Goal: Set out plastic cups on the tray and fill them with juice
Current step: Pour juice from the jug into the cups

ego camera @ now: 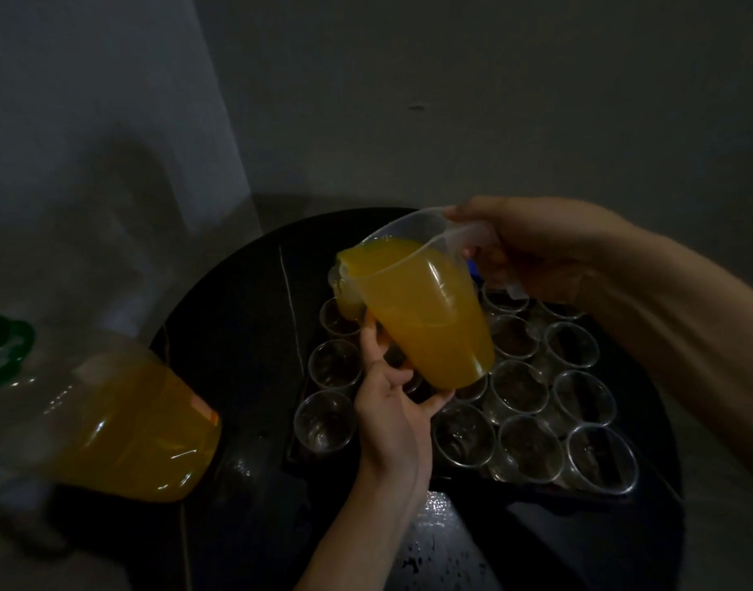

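Clear jug (413, 253) of orange juice (430, 330) tipped over the tray (297, 459) – at its far-left cup (348, 307)
Right hand (537, 245) grips the handle, left hand (392, 403) holds the base – round black bench (238, 300), grey wall (494, 100) behind.

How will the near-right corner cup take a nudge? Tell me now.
Probably very light: the cup is thin, clear, empty. It would likely skid or tip easily. Packed against neighbours, a push may shift them too.
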Action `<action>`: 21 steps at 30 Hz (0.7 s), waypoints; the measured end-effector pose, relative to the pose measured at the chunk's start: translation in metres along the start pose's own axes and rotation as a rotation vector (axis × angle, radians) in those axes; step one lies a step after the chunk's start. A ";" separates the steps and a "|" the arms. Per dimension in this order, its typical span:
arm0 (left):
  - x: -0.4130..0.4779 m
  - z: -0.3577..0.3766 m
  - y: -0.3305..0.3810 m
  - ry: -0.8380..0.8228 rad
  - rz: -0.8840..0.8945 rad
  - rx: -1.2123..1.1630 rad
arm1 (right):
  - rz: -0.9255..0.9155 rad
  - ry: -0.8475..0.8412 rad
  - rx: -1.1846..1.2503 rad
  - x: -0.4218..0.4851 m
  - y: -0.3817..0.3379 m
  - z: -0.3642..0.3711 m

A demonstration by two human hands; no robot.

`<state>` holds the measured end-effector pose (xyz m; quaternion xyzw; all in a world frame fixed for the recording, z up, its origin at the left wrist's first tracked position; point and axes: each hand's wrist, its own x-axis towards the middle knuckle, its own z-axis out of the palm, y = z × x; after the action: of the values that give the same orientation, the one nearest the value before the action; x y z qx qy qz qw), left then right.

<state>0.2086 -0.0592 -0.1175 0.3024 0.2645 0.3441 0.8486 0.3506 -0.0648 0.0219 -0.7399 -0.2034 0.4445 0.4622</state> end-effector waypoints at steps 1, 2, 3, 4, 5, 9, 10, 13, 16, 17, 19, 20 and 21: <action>0.000 0.000 0.000 -0.001 -0.001 -0.004 | -0.001 -0.004 -0.009 0.001 0.000 0.000; 0.000 0.000 0.000 0.000 -0.001 -0.006 | -0.001 -0.007 -0.021 0.001 0.000 0.000; 0.000 0.001 0.001 0.001 0.000 -0.007 | 0.001 -0.010 -0.030 0.001 -0.001 0.000; -0.001 0.002 0.001 0.002 0.000 -0.005 | 0.003 -0.015 -0.036 0.002 -0.001 0.000; -0.001 0.002 0.001 0.001 -0.001 -0.002 | 0.006 -0.021 -0.042 0.003 -0.002 -0.001; -0.001 0.004 0.000 0.007 -0.007 -0.012 | 0.027 -0.042 -0.075 0.002 -0.004 -0.002; -0.001 0.004 0.000 0.009 -0.007 -0.014 | 0.030 -0.043 -0.085 0.002 -0.004 -0.002; -0.001 0.005 -0.001 0.010 -0.008 -0.013 | 0.033 -0.034 -0.070 0.003 -0.003 -0.003; -0.002 0.005 -0.001 0.020 -0.011 -0.013 | 0.039 -0.038 -0.081 0.003 -0.003 -0.002; -0.003 0.005 -0.002 0.022 -0.010 -0.013 | 0.041 -0.039 -0.087 0.002 -0.003 -0.002; -0.004 0.005 -0.002 0.025 -0.010 -0.014 | 0.041 -0.043 -0.099 0.001 -0.004 -0.001; -0.004 0.005 -0.002 0.026 -0.010 -0.014 | 0.040 -0.044 -0.100 0.001 -0.005 -0.001; -0.004 0.005 -0.003 0.028 -0.011 -0.014 | 0.041 -0.041 -0.098 0.000 -0.005 -0.001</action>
<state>0.2103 -0.0655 -0.1152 0.2900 0.2756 0.3457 0.8488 0.3520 -0.0632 0.0267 -0.7563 -0.2192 0.4585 0.4121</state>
